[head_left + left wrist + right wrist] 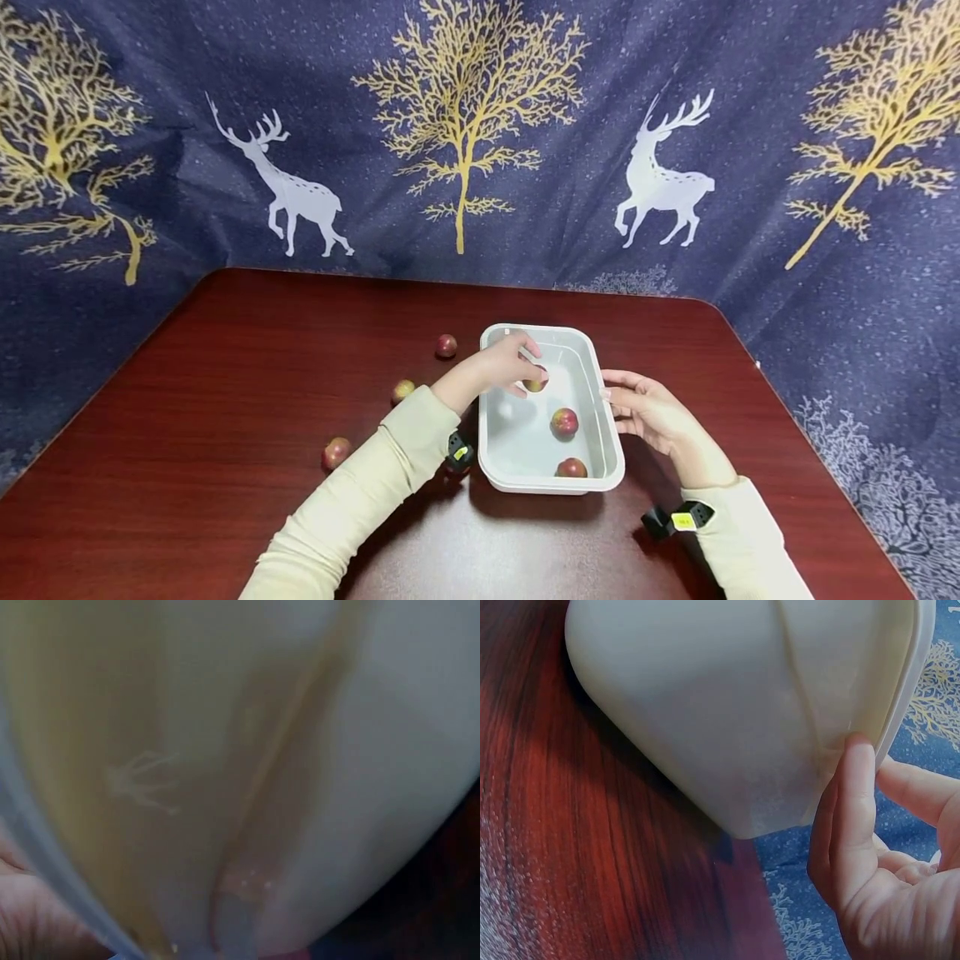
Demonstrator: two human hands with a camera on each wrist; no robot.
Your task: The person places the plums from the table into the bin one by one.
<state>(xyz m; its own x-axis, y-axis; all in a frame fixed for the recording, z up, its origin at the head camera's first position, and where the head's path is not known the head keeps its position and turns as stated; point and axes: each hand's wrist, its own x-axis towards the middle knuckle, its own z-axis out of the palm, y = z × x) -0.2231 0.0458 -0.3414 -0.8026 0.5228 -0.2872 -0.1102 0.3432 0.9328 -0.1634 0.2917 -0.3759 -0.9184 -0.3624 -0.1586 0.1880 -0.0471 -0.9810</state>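
A white plastic tub (525, 483) stands on the table, with two red-and-yellow plums (565, 422) (572, 467) lying on its floor. My left hand (510, 362) reaches in over the tub's left wall, its fingers around another plum (535, 380) that they partly cover. On the other side my right hand (651, 410) pinches the tub's right rim, thumb at the edge and fingers against the outer wall (727, 712). The tub's wall (225, 712) fills most of the left wrist view, where only a bit of the left hand (41, 919) shows and its plum is hidden.
Left of the tub, more plums lie on the dark red table (247, 367): one at the back (446, 346), one beside the left sleeve (402, 392), one farther left (337, 452). A dark blue cloth (540, 250) with trees and deer hangs behind the table.
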